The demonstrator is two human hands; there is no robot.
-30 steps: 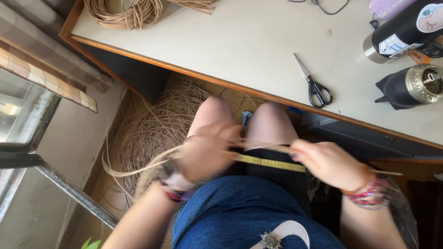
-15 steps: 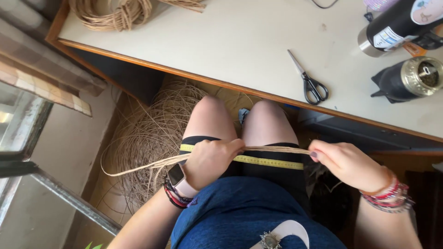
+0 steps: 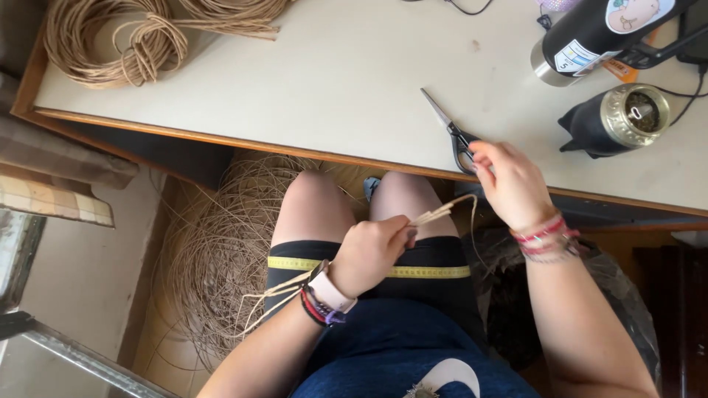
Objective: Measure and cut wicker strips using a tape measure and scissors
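Desk [image 3: 332, 81], a smooth pale top with a wooden edge, spans the upper view and carries coiled tan cord [image 3: 110, 44], a black cylindrical bottle [image 3: 590, 33] and a dark brass-topped pot [image 3: 616, 118], while a loose nest of thin wiry reed [image 3: 214, 243] fills the floor beneath. Across the lap lies a flat yellow measuring tape [image 3: 428, 272], and above it the left hand [image 3: 372, 250] is closed in a fist around a bundle of stiff straw-coloured strands [image 3: 442, 212], whose ends jut past the thumb toward the desk and trail out behind the wrist. Right hand [image 3: 509, 180] rests at the desk edge with fingers curled onto the black handles of the steel-bladed scissors [image 3: 453, 133], gripping them.
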